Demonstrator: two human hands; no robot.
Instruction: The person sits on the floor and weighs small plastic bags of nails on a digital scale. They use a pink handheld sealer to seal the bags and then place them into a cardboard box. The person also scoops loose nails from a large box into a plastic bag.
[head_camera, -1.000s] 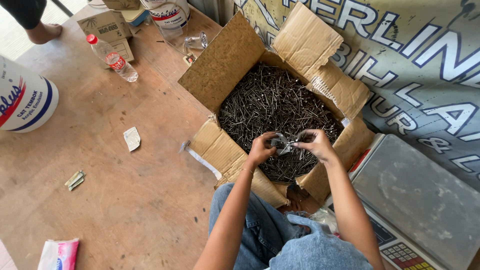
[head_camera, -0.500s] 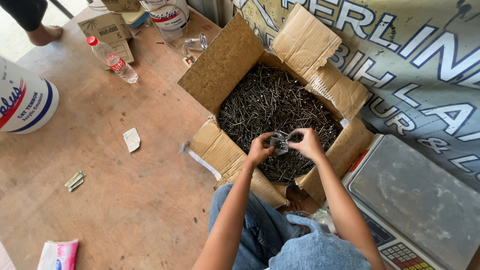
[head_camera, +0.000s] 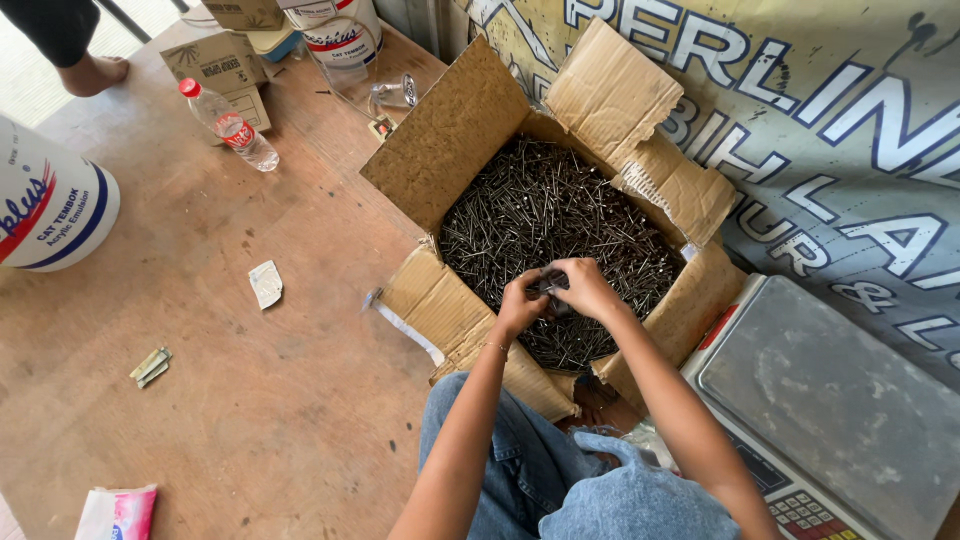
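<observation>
An open cardboard box (head_camera: 455, 140) on the floor is full of dark nails (head_camera: 545, 215). Both hands are over the near part of the nail pile. My left hand (head_camera: 520, 303) and my right hand (head_camera: 585, 288) are closed together around a small bunch of nails (head_camera: 548, 284) held between them. The fingers hide most of the bunch. My knees in blue jeans are just below the box.
A grey weighing scale (head_camera: 830, 400) sits at the right. A plastic bottle (head_camera: 230, 125), small cartons, paint buckets (head_camera: 45, 200) and a glass lie at the back left. Paper scraps (head_camera: 266, 283) and a pink packet (head_camera: 115, 512) dot the wooden floor. Another person's foot (head_camera: 95, 72) stands top left.
My two hands have drawn closer together and slightly left over the nails, closing around the bunch. Nothing else has moved.
</observation>
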